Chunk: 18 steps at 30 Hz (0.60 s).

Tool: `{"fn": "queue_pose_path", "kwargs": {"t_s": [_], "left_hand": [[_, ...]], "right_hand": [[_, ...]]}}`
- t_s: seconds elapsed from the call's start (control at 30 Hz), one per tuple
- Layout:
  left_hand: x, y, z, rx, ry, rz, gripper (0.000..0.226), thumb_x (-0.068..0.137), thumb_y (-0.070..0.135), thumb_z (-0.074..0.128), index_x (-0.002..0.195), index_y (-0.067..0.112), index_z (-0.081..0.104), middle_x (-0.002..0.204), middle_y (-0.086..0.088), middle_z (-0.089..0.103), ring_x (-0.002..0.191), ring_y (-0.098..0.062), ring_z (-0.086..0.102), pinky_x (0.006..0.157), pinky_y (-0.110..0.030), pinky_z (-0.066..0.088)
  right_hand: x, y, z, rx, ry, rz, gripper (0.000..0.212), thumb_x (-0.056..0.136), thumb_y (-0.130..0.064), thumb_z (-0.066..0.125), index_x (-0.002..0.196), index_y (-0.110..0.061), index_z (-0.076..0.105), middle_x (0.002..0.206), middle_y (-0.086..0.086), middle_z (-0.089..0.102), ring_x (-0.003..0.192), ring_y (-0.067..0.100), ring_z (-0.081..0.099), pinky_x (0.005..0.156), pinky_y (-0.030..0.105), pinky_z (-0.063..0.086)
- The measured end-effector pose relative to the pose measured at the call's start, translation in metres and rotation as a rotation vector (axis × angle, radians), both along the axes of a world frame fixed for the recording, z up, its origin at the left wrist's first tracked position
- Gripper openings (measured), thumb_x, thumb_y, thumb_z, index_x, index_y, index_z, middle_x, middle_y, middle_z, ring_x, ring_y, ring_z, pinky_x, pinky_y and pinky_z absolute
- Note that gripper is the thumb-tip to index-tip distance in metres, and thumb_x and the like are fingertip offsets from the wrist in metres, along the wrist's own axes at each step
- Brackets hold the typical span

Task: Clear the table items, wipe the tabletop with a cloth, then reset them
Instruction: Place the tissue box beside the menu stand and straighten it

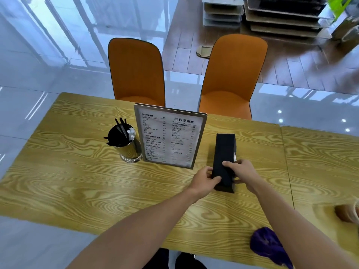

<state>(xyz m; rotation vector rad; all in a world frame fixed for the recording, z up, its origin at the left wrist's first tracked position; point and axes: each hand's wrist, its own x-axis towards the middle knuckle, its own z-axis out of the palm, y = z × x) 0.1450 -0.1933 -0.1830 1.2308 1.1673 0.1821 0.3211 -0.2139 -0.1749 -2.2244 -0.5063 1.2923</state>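
Both hands on black napkin box [223, 162]: left hand [204, 178] and right hand [240, 171] grip low sides, right of menu stand [169, 136] on surface [77, 181]. We lift straight, level. Purple cloth [270, 247] near edge.

Menu stand [170, 135] between cup [127, 142], box [224, 160]

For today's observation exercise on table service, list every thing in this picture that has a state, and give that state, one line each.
Tall black box: upright on the table, gripped by both hands.
Left hand: fingers curled round the box's lower left side.
Right hand: fingers over the box's front.
Framed menu stand: upright, untouched.
Shiny metal cup of black straws: upright, filled.
Purple cloth: crumpled at the near table edge.
Two orange chairs: unoccupied.
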Motion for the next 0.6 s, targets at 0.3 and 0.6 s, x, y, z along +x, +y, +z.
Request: {"fn": "queue_pose_path", "kwargs": {"t_s": [0.3, 0.6], "left_hand": [[-0.029, 0.009, -0.021, -0.063, 0.052, -0.019, 0.023, 0.092, 0.03, 0.072, 0.109, 0.016, 0.069, 0.101, 0.001, 0.07, 0.091, -0.017, 0.065, 0.085, -0.033, 0.051], [-0.034, 0.016, -0.027, -0.103, 0.119, -0.008, 0.063, 0.096, 0.035, 0.064, 0.149, 0.008, 0.043, 0.109, -0.005, 0.065, 0.106, -0.026, 0.065, 0.094, -0.035, 0.05]], "right_hand": [[-0.034, 0.022, -0.01, -0.019, -0.27, 0.274, 0.04, 0.084, -0.041, 0.075, 0.068, -0.015, 0.049, 0.059, 0.001, 0.052, 0.055, 0.021, 0.057, 0.046, 0.033, 0.05], [-0.04, -0.006, -0.035, -0.157, -0.671, 0.744, 0.037, 0.09, -0.042, 0.069, 0.086, -0.016, 0.044, 0.084, -0.003, 0.056, 0.077, 0.018, 0.054, 0.053, 0.031, 0.037]]}}
